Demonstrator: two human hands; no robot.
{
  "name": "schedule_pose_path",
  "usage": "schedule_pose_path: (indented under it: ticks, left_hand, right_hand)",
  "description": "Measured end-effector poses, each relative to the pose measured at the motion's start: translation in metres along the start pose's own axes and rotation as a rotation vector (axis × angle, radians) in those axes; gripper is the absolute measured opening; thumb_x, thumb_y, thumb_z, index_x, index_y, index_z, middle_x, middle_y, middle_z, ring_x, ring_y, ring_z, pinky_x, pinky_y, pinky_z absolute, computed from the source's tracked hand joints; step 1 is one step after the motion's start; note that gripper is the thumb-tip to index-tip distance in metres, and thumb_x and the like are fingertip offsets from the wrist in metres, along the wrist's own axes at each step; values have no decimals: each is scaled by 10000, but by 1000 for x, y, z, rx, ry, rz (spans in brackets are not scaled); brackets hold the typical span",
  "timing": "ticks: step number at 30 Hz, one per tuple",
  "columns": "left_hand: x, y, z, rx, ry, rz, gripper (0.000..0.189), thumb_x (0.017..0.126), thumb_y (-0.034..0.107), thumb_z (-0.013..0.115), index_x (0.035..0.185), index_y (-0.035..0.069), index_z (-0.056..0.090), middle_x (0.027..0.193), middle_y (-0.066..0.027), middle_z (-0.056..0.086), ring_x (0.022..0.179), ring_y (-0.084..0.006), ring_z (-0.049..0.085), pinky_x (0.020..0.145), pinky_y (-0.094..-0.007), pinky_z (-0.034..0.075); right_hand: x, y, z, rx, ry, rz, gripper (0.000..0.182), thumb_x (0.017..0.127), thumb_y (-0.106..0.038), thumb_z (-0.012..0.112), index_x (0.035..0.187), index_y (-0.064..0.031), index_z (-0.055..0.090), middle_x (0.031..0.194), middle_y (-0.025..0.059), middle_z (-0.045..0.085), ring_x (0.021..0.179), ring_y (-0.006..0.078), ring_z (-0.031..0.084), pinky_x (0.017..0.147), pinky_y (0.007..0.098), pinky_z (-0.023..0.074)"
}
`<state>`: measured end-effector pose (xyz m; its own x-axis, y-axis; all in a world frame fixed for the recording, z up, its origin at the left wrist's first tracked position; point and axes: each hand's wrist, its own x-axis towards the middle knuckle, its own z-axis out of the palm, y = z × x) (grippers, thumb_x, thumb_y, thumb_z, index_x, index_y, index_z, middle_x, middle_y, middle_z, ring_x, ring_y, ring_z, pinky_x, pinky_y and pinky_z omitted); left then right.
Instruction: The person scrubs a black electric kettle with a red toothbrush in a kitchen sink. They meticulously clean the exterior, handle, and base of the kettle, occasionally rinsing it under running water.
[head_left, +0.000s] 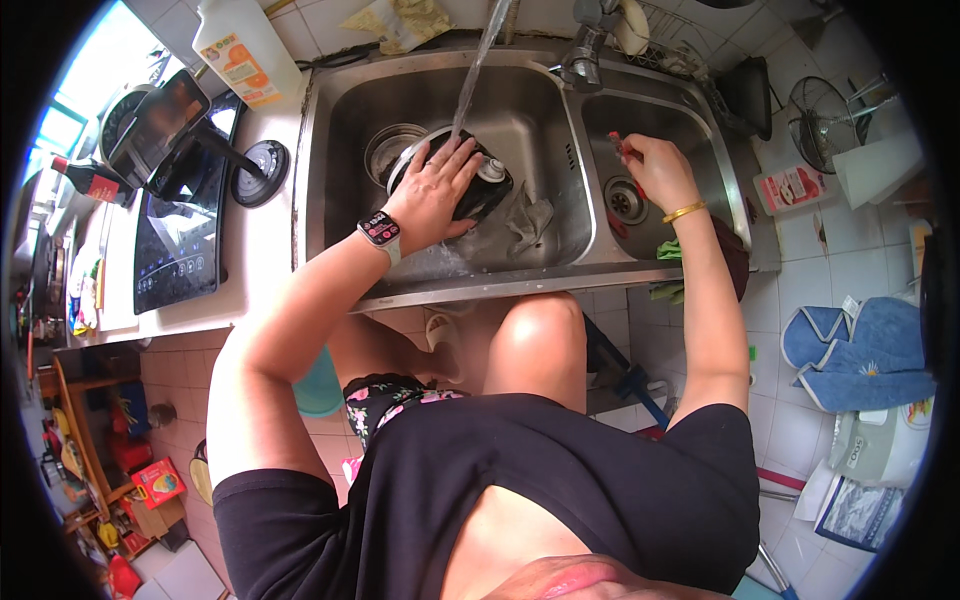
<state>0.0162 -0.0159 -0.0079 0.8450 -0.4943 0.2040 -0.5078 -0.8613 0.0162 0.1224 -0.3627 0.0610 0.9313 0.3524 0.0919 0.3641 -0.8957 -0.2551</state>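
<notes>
In the left sink basin (517, 105), a black kitchen item with a pale rim (487, 196) and a white round cap (492, 170) lies tilted. My left hand (439, 184) lies across its top, fingers spread and thumb on the near side, covering much of it. Water (480, 67) falls onto the fingers. A wet grey cloth (529, 221) rests beside the item. Over the right basin (600, 112), my right hand (658, 166) pinches a small red object (616, 142), whose kind is unclear. Below it is the drain strainer (626, 201), with another red piece (616, 226) near it.
The faucet (586, 60) stands behind the divider. A green and dark cloth (670, 251) hangs over the right front edge. Left of the sink are an induction cooktop (180, 240), a black stand (259, 172) and a white jug (244, 56). A wire strainer (823, 124) hangs right.
</notes>
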Motion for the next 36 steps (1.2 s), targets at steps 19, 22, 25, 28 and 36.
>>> schedule_pose_path:
  ticks: [19,22,25,28,36]
  left_hand:
    - [-28,-25,-7,-70,-95,-22,1040,748,411,860,1597,200,298,1658,-153,245,1540,-361,229,1235,-564,237]
    - [-35,-28,-6,-121,-62,-69,1061,733,430,867,1598,205,297,1665,-168,221,1544,-369,216,1229,-575,247]
    - [-37,-22,-11,-105,-67,-132,1071,719,442,873,1596,217,302,1668,-183,201,1545,-386,205,1219,-586,266]
    - [-33,-21,-11,-98,-37,-153,1060,704,449,879,1584,235,328,1663,-195,201,1535,-416,214,1200,-588,300]
    - [-41,-28,-3,-155,76,-165,985,693,414,881,1540,226,413,1631,-214,270,1490,-429,302,1155,-561,367]
  right_hand:
    - [149,74,61,-290,405,-39,330,910,-73,551,1216,-121,667,1269,145,617,1104,381,642,902,491,554]
    - [121,53,49,-274,512,-141,287,903,-81,574,1163,-130,687,1200,111,646,1080,353,650,863,467,560]
    - [61,-28,34,-14,532,-356,197,898,-91,605,1050,-137,721,1064,70,690,979,312,677,778,431,565]
    - [23,-85,52,105,292,-444,146,928,-219,648,981,-113,732,982,89,719,876,312,702,755,411,575]
    - [26,-136,115,657,-345,-449,273,882,-108,757,1127,-60,646,778,0,588,684,105,577,640,289,485]
